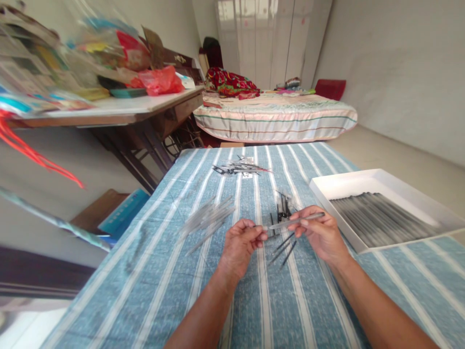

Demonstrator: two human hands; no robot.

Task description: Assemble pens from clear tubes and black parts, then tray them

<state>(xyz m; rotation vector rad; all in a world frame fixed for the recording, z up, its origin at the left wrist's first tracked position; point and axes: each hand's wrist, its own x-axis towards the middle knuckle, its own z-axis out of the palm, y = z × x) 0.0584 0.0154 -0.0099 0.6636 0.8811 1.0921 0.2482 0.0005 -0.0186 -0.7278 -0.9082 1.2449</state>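
Above the striped cloth, my right hand [321, 232] pinches a slim grey pen barrel [286, 223] with a dark end. The barrel points left toward my left hand [245, 242], whose thumb and fingers are closed at its pale tip; what they grip there is too small to make out. Just behind my hands lies a cluster of small black pen parts [283, 206]. Several thin black sticks [283, 252] rest on the cloth below the barrel. To the left is a loose pile of clear grey tubes [209, 218].
At right, a white box [366, 177] holds rows of dark grey pens [381, 218]. A heap of thin refill-like pieces [241, 167] lies farther back on the blue striped tablecloth [167, 271]. A cluttered side table [119, 109] stands left, a bed [276, 114] beyond.
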